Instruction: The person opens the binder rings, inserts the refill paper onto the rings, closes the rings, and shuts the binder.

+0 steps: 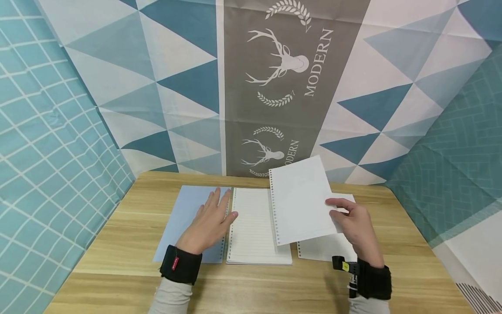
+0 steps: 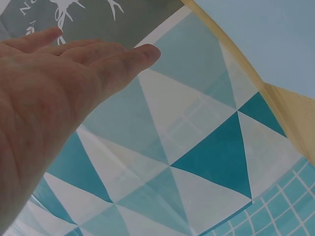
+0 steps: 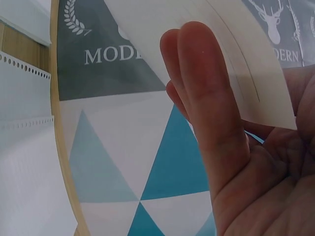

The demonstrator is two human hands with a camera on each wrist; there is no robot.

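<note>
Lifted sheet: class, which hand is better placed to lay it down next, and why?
Probably the right hand: it pinches the lifted sheet by its edge, while the left hand is empty, over the blue sheet.

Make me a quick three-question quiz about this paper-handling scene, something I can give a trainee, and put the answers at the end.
1. Which hand pinches the raised sheet?

2. True or false: on the table, the lined paper lies between the blue cover and the white paper.

3. In the head view, where does the row of holes run on the raised sheet?
A. Along the edge being pinched
B. Along the edge opposite the pinched one
C. Across the middle

Key:
1. The right hand.
2. True.
3. B.
</note>
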